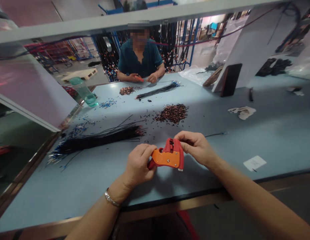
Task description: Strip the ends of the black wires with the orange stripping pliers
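My left hand (pixel 141 161) is wrapped round the handles of an orange and red wire stripper (pixel 167 158), held a little above the blue table. At the tool's jaw end, my right hand (pixel 196 145) pinches a thin black wire (pixel 215 134). This wire sticks out to the right past my fingers and ends in a small blue tip. Its other end, at the jaws, is hidden by my fingers and the tool. Left of my hands lies a thick bundle of black wires (pixel 102 138), with blue tips at the left and coppery ends at the right.
A heap of coppery-black offcuts (pixel 173 113) lies beyond the tool. Across the table (pixel 220 170) a person (pixel 139 60) holds an orange-red tool near another wire bundle (pixel 158 90). A green bottle (pixel 83 91), a dark phone (pixel 231 80) and a white paper (pixel 255 163) are around.
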A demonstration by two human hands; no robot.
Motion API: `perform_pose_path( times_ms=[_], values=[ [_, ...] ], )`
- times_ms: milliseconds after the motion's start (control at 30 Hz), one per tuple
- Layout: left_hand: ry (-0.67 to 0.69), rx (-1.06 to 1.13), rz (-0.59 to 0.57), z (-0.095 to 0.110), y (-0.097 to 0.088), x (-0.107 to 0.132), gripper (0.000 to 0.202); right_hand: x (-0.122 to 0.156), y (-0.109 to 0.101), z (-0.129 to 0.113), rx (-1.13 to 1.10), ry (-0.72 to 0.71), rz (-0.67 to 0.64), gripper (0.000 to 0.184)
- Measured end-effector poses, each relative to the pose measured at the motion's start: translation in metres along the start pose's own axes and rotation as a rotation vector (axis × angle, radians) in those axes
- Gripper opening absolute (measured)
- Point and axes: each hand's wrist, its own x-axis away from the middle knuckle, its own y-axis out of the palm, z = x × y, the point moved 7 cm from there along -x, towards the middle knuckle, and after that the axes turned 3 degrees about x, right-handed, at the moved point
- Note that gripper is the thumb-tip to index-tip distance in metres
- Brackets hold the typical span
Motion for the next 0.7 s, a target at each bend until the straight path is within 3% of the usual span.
perform_pose_path(
  times_ms=[400, 533, 700],
  values=[
    [-0.031, 0.049, -0.026, -0.001, 0.003, 0.0, 0.037, 0.0, 0.0, -0.004, 0.088, -0.005, -0.003, 0.024],
    [-0.185, 0.384, -0.094, -0.005, 0.004, -0.002, 0.03, 0.0, -0.003, -0.003, 0.093, 0.026, 0.06, 0.02],
    [-0.615, 1.135, -0.251, -0.016, 0.021, 0.007, 0.032, 0.001, -0.01, -0.007, 0.165, -0.02, 0.157, 0.013]
  ],
)
